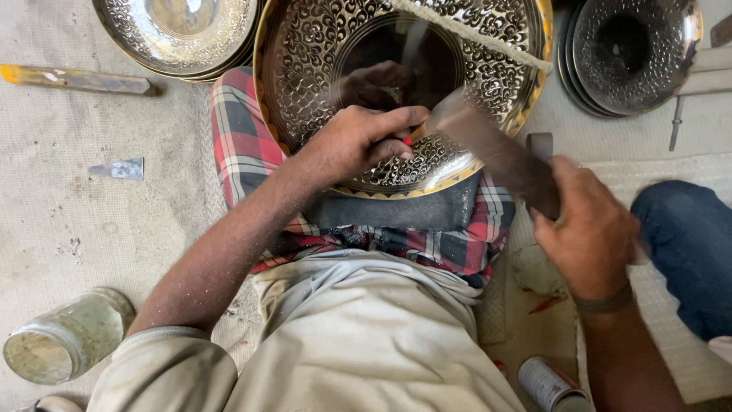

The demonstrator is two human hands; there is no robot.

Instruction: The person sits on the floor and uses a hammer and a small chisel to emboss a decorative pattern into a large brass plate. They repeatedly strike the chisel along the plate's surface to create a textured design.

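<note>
A large round brass plate (320,46) with dense engraved patterns rests tilted on my lap, over a red checked cloth (236,137). My left hand (358,141) is closed on a small punch tool with a red tip, pressed against the plate's lower rim. My right hand (591,233) grips a dark wooden mallet (496,149), blurred, with its head close to the tool in my left hand. A pale cord (488,42) lies across the plate's upper right.
More engraved plates lie stacked at top left (179,34) and top right (637,53). A glass jar (65,339) lies at bottom left, a small can (549,385) at bottom. A wooden-handled tool (72,78) and metal scrap (118,169) lie on the floor. Another person's blue-trousered knee (686,244) is at right.
</note>
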